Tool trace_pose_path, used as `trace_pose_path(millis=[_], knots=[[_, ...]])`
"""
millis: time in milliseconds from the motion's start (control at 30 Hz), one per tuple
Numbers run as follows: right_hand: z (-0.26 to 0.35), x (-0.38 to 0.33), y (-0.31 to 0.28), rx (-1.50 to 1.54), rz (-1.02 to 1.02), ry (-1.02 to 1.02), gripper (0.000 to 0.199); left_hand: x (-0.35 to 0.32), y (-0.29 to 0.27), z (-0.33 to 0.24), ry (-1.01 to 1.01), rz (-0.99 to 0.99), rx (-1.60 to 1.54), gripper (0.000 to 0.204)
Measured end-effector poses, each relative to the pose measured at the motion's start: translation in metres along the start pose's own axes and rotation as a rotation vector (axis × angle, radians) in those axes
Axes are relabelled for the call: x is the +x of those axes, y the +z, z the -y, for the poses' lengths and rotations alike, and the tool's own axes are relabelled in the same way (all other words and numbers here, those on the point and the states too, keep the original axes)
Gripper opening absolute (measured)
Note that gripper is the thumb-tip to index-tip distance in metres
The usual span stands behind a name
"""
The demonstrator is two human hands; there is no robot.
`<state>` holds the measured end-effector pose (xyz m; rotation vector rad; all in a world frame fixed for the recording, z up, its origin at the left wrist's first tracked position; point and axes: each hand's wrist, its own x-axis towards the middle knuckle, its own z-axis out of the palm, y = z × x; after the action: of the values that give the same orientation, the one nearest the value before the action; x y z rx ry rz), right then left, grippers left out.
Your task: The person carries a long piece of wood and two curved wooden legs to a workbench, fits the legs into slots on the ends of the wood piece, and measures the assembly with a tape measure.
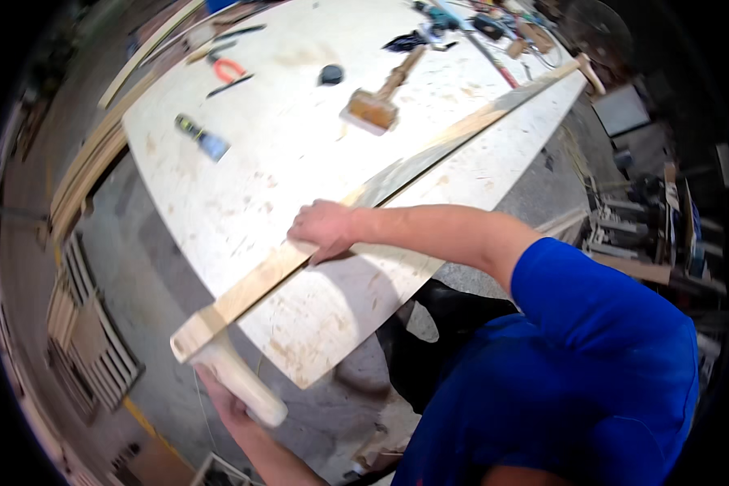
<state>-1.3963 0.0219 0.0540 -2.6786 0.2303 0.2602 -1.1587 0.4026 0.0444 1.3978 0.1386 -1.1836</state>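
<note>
A long wooden rail (251,283) lies diagonally across the white worktable, its near left end sticking out past the edge. At that end a pale, rounded wooden leg (239,381) is joined crosswise and hangs over the floor. My left hand (225,398) is closed around the leg from its outer side, the fingers partly hidden behind it. Farther along, my right hand (328,229) grips the rail from above, thumb and fingers over its two edges. A similar crosswise wooden piece (593,74) shows at the rail's far right end.
On the worktable (211,194) lie a putty knife (202,139), orange-handled pliers (228,68), a black round object (330,74) and a wooden-handled tool with a broad head (373,109). Several tools crowd the far right. Slatted wooden frames (97,332) stand at the left.
</note>
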Motion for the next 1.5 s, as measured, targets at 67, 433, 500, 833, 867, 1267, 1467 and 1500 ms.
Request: trace_pose_path(millis=[67, 433, 500, 833, 867, 1267, 1467, 1500], knots=[[0.006, -0.001, -0.003, -0.026, -0.017, 0.004, 0.053, -0.011, 0.013, -0.002, 0.004, -0.136, 0.013, 0.07], [0.025, 0.001, 0.004, 0.011, -0.06, 0.069, 0.061, -0.005, 0.001, -0.008, 0.025, -0.275, 0.085, 0.07], [0.01, -0.009, 0.004, -0.026, -0.076, 0.088, 0.059, -0.006, -0.001, -0.003, 0.044, -0.214, 0.119, 0.071], [-0.007, -0.046, 0.006, -0.109, -0.185, 0.077, 0.057, -0.03, 0.035, -0.001, -0.164, -0.164, 0.089, 0.078], [-0.007, -0.048, 0.005, -0.106, -0.187, 0.092, 0.058, -0.028, 0.032, 0.0, -0.131, -0.169, 0.191, 0.078], [-0.028, -0.084, -0.008, -0.081, -0.242, 0.167, 0.06, -0.047, 0.053, -0.003, -0.118, -0.225, 0.366, 0.074], [-0.041, -0.108, -0.021, -0.05, -0.191, 0.195, 0.064, -0.051, 0.054, 0.006, 0.009, -0.181, 0.383, 0.067], [-0.043, -0.112, -0.022, -0.044, -0.187, 0.2, 0.065, -0.042, 0.036, 0.012, 0.001, -0.253, 0.435, 0.066]])
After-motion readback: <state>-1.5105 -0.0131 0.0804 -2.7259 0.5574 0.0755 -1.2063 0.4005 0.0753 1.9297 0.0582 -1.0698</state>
